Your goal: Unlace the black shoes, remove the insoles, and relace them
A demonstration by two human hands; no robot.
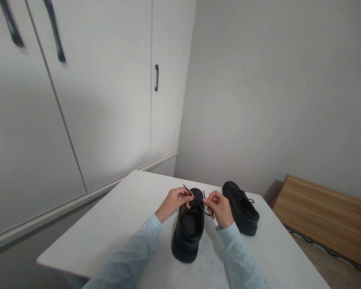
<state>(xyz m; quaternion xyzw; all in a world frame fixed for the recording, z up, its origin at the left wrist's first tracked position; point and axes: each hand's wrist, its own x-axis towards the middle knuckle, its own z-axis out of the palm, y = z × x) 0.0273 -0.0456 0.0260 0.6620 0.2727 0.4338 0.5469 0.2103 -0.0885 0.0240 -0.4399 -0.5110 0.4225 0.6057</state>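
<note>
A black lace-up shoe [190, 228] stands on the white table [120, 224], its toe pointing away from me and its heel toward me. My left hand [180, 197] is at the left of the lacing, thumb and fingers pinched on a dark shoelace [187, 189] whose end sticks up past the fingers. At the right of the lacing, my right hand [218, 205] pinches another part of the lace, with a short end rising above it and a strand hanging below. The fingers partly hide the lacing. Light blue sleeves cover both arms.
A second black shoe [243, 210] rests on the table to the right, close to my right hand. White cabinets [108, 100] with dark handles line the left side. A grey wall [273, 100] stands behind, and a wooden-topped piece [325, 216] lies beyond the table's right edge.
</note>
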